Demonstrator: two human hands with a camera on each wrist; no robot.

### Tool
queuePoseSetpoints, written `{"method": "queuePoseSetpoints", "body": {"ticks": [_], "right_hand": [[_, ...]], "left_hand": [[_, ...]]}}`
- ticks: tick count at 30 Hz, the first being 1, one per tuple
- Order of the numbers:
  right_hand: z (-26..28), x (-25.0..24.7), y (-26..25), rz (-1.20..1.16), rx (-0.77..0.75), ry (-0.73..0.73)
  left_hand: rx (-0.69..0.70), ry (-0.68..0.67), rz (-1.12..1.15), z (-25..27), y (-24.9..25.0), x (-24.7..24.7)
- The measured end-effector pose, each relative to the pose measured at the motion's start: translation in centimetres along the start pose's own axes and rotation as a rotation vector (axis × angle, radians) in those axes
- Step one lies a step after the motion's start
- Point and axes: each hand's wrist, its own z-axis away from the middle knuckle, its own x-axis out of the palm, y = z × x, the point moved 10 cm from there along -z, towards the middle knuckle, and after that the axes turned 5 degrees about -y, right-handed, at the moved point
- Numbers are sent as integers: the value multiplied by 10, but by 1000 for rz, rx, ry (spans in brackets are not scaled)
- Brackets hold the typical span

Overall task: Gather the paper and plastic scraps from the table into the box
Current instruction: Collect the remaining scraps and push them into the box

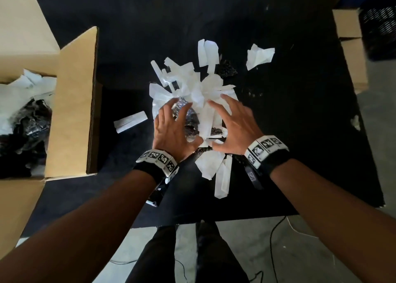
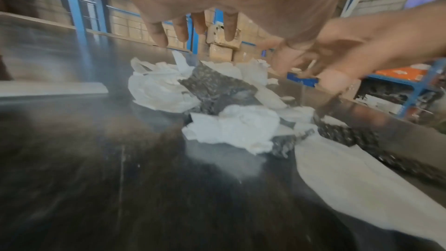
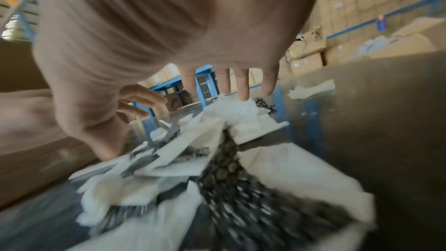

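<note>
Both hands spread wide, holding nothing: left hand (image 1: pixel 171 130) and right hand (image 1: pixel 233 122) bracket the scrap pile (image 1: pixel 192 90) beneath their fingers on the desk (image 1: pixel 300 111), likely to scoop it whole. Box (image 1: pixel 72 102) waits off the left hand's side, already part-filled.

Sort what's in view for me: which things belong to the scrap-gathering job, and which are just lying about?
Part of the job:
- pile of scraps, both hands spread over it: left hand, right hand
- stray paper strip
- crumpled paper piece
- open box, already holding some scraps
- black table

Just lying about:
- closed cartons
- black crate
- floor cables
</note>
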Motion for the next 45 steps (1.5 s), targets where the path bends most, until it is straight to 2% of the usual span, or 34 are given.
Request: {"method": "queuePoseSetpoints", "body": {"ticks": [4, 7, 9, 11, 13, 17, 19, 21, 26, 31, 35, 37, 41, 45], "right_hand": [[47, 23, 1, 83, -78, -184], [77, 66, -5, 197, -160, -312], [79, 83, -6, 209, -164, -337], [67, 82, -5, 162, -130, -295], [44, 70, -4, 108, -80, -213], [-5, 46, -2, 76, -1, -111], [-22, 34, -1, 65, 31, -80], [-33, 23, 0, 63, 29, -65], [-59, 11, -7, 208, -43, -137], [-100, 15, 2, 202, -24, -218], [-116, 39, 11, 219, 7, -371], [-115, 45, 9, 245, -20, -376], [-103, 39, -5, 142, -89, -204], [-93, 24, -13, 57, -74, -54]], "left_hand": [[-50, -4, 9, -33, -18, -4], [-45, -133, 5, -67, -18, 16], [5, -255, 27, -81, -11, 39], [53, -394, 4, -82, -7, 65], [74, -438, -32, -75, -8, 75], [55, -345, 251, -66, -13, 55], [52, -317, 286, -64, -16, 45], [63, -346, 187, -58, -15, 45], [87, -545, -150, -44, -13, 70], [-4, -590, -129, -59, -24, 81], [-15, -551, -77, -65, -23, 82], [3, -480, -32, -65, -19, 77], [-14, -385, 19, -60, -9, 75], [-93, -270, -12, -62, -9, 64]]}}
